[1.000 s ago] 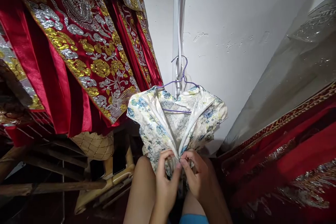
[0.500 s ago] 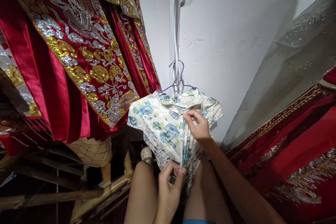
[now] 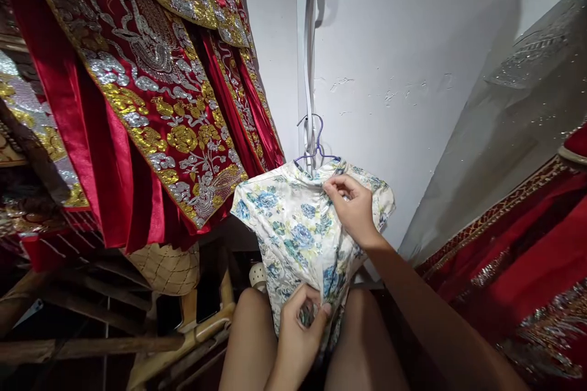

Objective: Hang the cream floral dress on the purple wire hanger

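Note:
A white short-sleeved blouse [image 3: 293,220] with blue flowers hangs in front of me on a purple hanger [image 3: 318,140]. The hanger's hook is caught on a pale strap [image 3: 308,61] running down the wall. With thumb and fingers pinched, my right hand [image 3: 353,204] grips the front of the blouse just below the collar. Lower down, my left hand [image 3: 303,324] pinches the front edge of the cloth near my knees. Between the two hands the front edge runs roughly straight down. The lower hem is partly hidden behind my left hand and legs.
Red costumes with gold and silver sequins [image 3: 183,134] hang at the left. Below them are a bamboo chair [image 3: 202,333] and a tan quilted item [image 3: 165,266]. More red sequined cloth [image 3: 527,256] and a clear plastic cover [image 3: 495,98] fill the right side.
My right hand has moved slightly up the blouse towards the collar. The collar's opening has closed up and the front lies flatter. My left hand still pinches the lower edge.

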A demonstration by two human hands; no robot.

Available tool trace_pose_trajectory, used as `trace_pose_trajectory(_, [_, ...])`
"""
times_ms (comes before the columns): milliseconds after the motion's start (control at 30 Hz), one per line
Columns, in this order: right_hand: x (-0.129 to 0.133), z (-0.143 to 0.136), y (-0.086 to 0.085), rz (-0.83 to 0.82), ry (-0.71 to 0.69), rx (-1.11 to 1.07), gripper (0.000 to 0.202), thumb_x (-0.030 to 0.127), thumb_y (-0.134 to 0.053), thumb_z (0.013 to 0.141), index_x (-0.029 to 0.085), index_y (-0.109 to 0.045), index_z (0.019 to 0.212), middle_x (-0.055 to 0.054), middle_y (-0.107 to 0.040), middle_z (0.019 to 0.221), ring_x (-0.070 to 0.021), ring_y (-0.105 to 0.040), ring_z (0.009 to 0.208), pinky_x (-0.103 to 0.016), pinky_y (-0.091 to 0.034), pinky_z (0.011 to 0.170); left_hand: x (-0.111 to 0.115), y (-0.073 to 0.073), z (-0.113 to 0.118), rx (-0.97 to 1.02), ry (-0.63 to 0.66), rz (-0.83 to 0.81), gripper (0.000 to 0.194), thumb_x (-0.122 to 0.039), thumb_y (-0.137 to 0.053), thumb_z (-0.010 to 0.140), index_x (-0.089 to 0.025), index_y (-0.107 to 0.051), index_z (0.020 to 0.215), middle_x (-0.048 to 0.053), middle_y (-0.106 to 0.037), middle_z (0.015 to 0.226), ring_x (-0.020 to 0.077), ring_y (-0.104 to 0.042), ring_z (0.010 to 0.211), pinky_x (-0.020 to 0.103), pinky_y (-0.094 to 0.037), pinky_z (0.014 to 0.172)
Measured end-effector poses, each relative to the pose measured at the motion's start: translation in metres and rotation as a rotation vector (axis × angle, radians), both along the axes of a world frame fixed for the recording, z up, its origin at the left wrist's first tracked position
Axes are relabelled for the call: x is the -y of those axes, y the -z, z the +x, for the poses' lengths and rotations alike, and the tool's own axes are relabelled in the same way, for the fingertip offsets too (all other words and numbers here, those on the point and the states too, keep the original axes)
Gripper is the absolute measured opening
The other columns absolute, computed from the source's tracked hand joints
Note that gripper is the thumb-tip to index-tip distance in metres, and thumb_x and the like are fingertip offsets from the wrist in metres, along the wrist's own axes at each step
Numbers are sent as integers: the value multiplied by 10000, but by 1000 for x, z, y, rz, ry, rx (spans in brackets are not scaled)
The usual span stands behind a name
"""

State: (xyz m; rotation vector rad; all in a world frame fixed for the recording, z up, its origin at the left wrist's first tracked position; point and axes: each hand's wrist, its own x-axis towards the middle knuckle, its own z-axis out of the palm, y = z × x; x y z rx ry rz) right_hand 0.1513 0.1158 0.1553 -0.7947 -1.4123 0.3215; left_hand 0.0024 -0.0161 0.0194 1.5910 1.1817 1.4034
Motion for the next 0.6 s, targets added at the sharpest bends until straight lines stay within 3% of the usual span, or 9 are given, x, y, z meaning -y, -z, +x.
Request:
trace_pose_trajectory(100, [10,-3,7,14,-1,34,118,287,-640,900,200,-676,829,-21,-646,780,-157,-598,711,-276,-470,620,-27,-40,-6,10,-15,142,126,-303,-660,894,-182,-661,862,47,-656,828,194,-598,808,276,-452,762])
trace_pose_trajectory(233, [14,4,1,184,65,140,83,212,-636,916,208,-678,845,-30,-660,796,-165,-612,743,-280,-478,621,-75,-111,-8,9,-52,440,236,-271,-576,971,-206,-628,1192,39,-650,914,177,-607,859,289,-471,816])
trace_pose_trajectory(300, [13,8,-4,292,98,189,87,169,-634,918,213,-677,857,-28,-660,791,-160,-604,728,-281,-474,612,-97,-140,-6,-128,-14,530,302,-245,-538,992,-218,-586,1288,53,-664,1008,175,-615,904,298,-465,841])
trace_pose_trajectory(333, [12,10,-5,330,110,205,92,154,-636,918,215,-677,862,-26,-657,787,-156,-595,713,-280,-470,602,-106,-150,-4,-213,9,556,252,-241,-526,998,-211,-605,1235,56,-665,1025,178,-613,916,300,-457,839])
trace_pose_trajectory(400, [9,13,-6,380,123,222,96,137,-642,914,217,-674,873,-25,-646,780,-149,-577,677,-274,-452,562,-119,-163,0,-357,21,585,146,-241,-498,1010,-188,-631,1040,52,-657,965,184,-601,899,303,-437,814])
trace_pose_trajectory(467, [2,12,-1,408,124,236,99,124,-638,913,216,-669,893,-30,-644,796,-143,-570,655,-267,-436,531,-123,-168,5,-415,-1,586,174,-244,-477,1017,-184,-593,903,37,-635,881,184,-583,850,302,-419,775])
trace_pose_trajectory(600, [-16,3,20,417,139,278,117,111,-591,928,214,-643,908,-45,-651,830,-158,-617,719,-276,-477,597,-119,-175,10,-326,-44,577,188,-245,-481,1012,-189,-554,848,9,-598,797,160,-552,757,280,-397,706])
